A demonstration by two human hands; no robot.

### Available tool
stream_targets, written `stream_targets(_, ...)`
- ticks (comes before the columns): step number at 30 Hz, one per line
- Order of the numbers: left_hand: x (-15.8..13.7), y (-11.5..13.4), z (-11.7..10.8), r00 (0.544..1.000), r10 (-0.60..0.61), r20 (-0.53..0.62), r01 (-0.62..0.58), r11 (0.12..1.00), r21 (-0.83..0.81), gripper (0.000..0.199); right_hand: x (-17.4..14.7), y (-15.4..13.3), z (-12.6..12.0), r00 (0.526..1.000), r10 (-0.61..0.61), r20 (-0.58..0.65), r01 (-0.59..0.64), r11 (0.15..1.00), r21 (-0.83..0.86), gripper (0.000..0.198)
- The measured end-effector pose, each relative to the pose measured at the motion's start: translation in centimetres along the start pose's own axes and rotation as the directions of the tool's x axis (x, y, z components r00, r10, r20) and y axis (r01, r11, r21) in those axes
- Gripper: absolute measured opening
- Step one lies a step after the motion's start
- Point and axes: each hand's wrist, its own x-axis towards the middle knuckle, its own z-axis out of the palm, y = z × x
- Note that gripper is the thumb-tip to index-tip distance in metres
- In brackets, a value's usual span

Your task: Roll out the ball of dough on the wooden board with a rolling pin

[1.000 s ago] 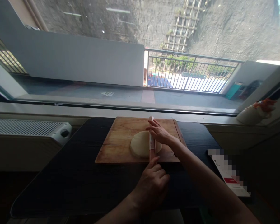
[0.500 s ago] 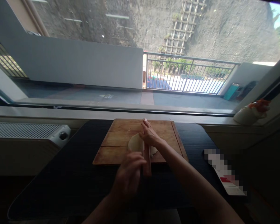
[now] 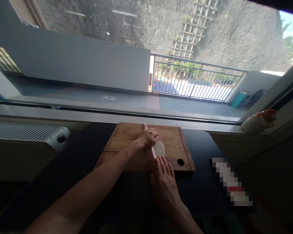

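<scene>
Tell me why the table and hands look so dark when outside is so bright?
In the head view, sunlight floods the window, so the indoor side falls into shade: the black table, left hand and right hand look dim. The window frame bends from lens distortion.

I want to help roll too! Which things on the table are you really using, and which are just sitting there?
In use:
- rolling pin, under the left hand and right hand
- dough, under the pin
- wooden cutting board, under the dough

Just lying about:
- booklet on the dark table, partly blurred
- radiator
- white and orange figurine on the windowsill
</scene>
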Motion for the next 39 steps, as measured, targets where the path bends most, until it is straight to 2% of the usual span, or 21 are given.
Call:
stream_targets(3, 0.2, 0.4, 0.3, 0.999, -0.05, 0.007, 0.049, 0.996, 0.069, 0.03, 1.0, 3.8, -1.2, 0.996, -0.083, -0.03, 0.082, 0.996, -0.035, 0.043)
stream_targets(6, 0.2, 1.0, 0.4, 0.995, -0.097, -0.024, 0.099, 0.989, 0.112, 0.031, 2.3, 6.6, -2.2, 0.995, -0.076, -0.064, 0.069, 0.992, -0.103, 0.04)
stream_targets(8, -0.1, 1.3, 0.3, 0.994, -0.1, -0.051, 0.106, 0.987, 0.123, 0.032, 2.4, 6.3, -1.9, 0.995, -0.076, -0.07, 0.068, 0.991, -0.119, 0.043)
stream_targets(13, -3.0, 1.5, -0.6, 0.996, -0.048, -0.078, 0.058, 0.99, 0.131, 0.033, -0.4, 0.8, 0.5, 0.991, -0.007, -0.137, -0.005, 0.997, -0.083, 0.056)
stream_targets(16, -4.7, 1.4, -1.0, 0.996, -0.027, -0.084, 0.039, 0.99, 0.137, 0.031, -1.1, -0.9, 0.7, 0.993, 0.031, -0.11, -0.038, 0.997, -0.061, 0.053)
stream_targets(19, -4.7, 1.3, -0.8, 0.996, -0.03, -0.084, 0.043, 0.987, 0.153, 0.029, 1.1, 0.4, -0.3, 0.988, 0.115, -0.099, -0.122, 0.99, -0.07, 0.045)
stream_targets(24, -2.6, 1.4, 0.1, 0.995, -0.065, -0.078, 0.079, 0.976, 0.201, 0.029, 6.8, 4.6, -1.9, 0.963, 0.261, -0.067, -0.267, 0.958, -0.103, 0.038)
stream_targets(27, -2.8, 1.7, 0.1, 0.996, -0.053, -0.065, 0.066, 0.973, 0.221, 0.03, 6.3, 4.6, -1.7, 0.969, 0.239, -0.065, -0.245, 0.963, -0.112, 0.038)
stream_targets(31, -4.8, 2.1, -0.4, 0.999, -0.011, -0.053, 0.023, 0.974, 0.226, 0.029, 1.9, 2.3, -0.7, 0.985, 0.134, -0.109, -0.148, 0.981, -0.13, 0.043)
stream_targets(33, -5.3, 2.3, -0.6, 0.999, -0.007, -0.051, 0.018, 0.974, 0.224, 0.03, 1.0, 1.8, -0.6, 0.987, 0.124, -0.107, -0.138, 0.981, -0.137, 0.045)
stream_targets(35, -5.1, 2.4, -0.4, 0.999, -0.023, -0.048, 0.033, 0.974, 0.225, 0.03, 2.0, 2.4, -0.9, 0.983, 0.158, -0.093, -0.17, 0.975, -0.14, 0.043)
stream_targets(39, -3.2, 2.2, 0.4, 0.995, -0.092, -0.047, 0.1, 0.968, 0.231, 0.031, 7.8, 5.5, -1.9, 0.959, 0.283, -0.011, -0.282, 0.948, -0.148, 0.04)
